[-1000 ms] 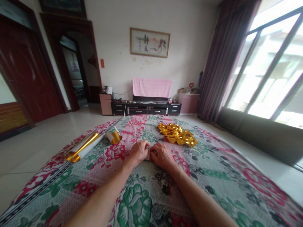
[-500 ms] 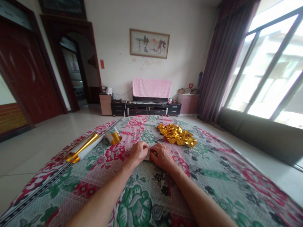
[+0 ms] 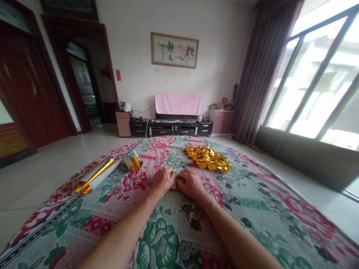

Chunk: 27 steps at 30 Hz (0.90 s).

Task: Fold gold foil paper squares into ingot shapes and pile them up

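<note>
The heap of folded gold foil [image 3: 207, 158] rests on the flowered cloth [image 3: 158, 243], and everything else lies around it. Nearer the wearer than the heap, and a little to its left, the left hand [image 3: 163, 179] and right hand [image 3: 191, 183] meet, fingertips almost touching. Both are pinched on a small pale piece [image 3: 173, 188] — only a sliver of it shows, so its shape and what the hidden fingertips do exactly cannot be told. Gripping it from both sides probably lets each hand steady what the other works, and the low wrists suggest the cloth below serves as a backing.

Well to the left of the heap lies a long curled sheet [image 3: 98, 175], white with gold showing; between it and the heap, but closer to the sheet, sits a shorter curl [image 3: 133, 162] of like material. Their bend looks like spring left from rolling. The heap sits apart from these curls, perhaps so that folded foil and loose sheets don't mix — yet within reach of the right hand.
</note>
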### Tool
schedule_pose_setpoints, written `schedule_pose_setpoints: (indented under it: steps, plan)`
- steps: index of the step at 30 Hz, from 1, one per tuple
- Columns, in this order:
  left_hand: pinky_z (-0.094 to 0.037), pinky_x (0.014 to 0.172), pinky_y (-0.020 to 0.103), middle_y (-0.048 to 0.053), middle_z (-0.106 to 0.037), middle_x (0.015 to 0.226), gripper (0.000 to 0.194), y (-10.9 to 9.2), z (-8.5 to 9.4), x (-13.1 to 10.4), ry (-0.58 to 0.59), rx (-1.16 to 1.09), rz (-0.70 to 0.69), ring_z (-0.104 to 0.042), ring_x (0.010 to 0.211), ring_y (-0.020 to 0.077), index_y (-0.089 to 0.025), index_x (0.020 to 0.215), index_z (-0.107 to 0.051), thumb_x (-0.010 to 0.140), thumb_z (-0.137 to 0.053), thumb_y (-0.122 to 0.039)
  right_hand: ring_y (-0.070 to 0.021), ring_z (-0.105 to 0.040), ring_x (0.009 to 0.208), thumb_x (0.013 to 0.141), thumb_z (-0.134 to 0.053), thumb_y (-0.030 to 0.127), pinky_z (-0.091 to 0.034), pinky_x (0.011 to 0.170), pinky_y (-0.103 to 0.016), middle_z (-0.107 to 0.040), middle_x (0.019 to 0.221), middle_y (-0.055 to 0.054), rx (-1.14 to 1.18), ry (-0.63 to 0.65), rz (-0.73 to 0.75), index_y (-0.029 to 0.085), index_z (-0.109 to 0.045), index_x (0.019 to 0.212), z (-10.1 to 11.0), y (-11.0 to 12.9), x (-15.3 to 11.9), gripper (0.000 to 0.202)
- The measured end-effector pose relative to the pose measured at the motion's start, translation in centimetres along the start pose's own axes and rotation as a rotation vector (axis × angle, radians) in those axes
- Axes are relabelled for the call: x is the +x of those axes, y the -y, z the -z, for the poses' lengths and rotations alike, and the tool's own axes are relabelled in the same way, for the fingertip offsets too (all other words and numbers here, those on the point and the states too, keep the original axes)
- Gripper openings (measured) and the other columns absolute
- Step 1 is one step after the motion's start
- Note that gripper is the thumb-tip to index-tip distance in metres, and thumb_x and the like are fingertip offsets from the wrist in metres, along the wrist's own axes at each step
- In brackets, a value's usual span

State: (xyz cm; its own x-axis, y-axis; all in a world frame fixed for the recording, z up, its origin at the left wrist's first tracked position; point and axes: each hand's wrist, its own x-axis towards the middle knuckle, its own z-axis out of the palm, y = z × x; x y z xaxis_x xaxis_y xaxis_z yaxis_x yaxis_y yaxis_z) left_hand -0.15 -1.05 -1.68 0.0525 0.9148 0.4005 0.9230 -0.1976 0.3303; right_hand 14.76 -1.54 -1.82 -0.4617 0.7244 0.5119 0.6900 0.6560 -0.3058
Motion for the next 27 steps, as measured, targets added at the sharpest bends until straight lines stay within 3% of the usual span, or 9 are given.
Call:
schedule_pose_setpoints:
  steps: [15, 27]
  plan:
    - [-0.042, 0.073, 0.026, 0.004, -0.063, 0.081, 0.018, 0.22, 0.23, -0.36, 0.014, 0.016, -0.102, -0.058, 0.08, 0.016, -0.02, 0.079, -0.066, 0.077, -0.048, -0.018, -0.0136, -0.052, 0.077, 0.075, -0.054, 0.018, -0.036, 0.072, -0.023, -0.059, 0.073, -0.001, 0.015, -0.012, -0.009, 0.019, -0.062, 0.072, -0.18, -0.25, 0.06, 0.009]
    - [-0.043, 0.077, 0.026, 0.006, -0.066, 0.092, 0.024, 0.53, -0.02, -0.16, 0.027, 0.039, -0.029, -0.06, 0.085, 0.017, -0.019, 0.096, -0.064, 0.078, -0.047, -0.019, -0.015, -0.05, 0.083, 0.08, -0.05, 0.026, -0.036, 0.074, -0.025, -0.054, 0.089, -0.004, -0.036, 0.02, -0.061, 0.023, -0.066, 0.089, -0.22, 0.02, -0.09, 0.018]
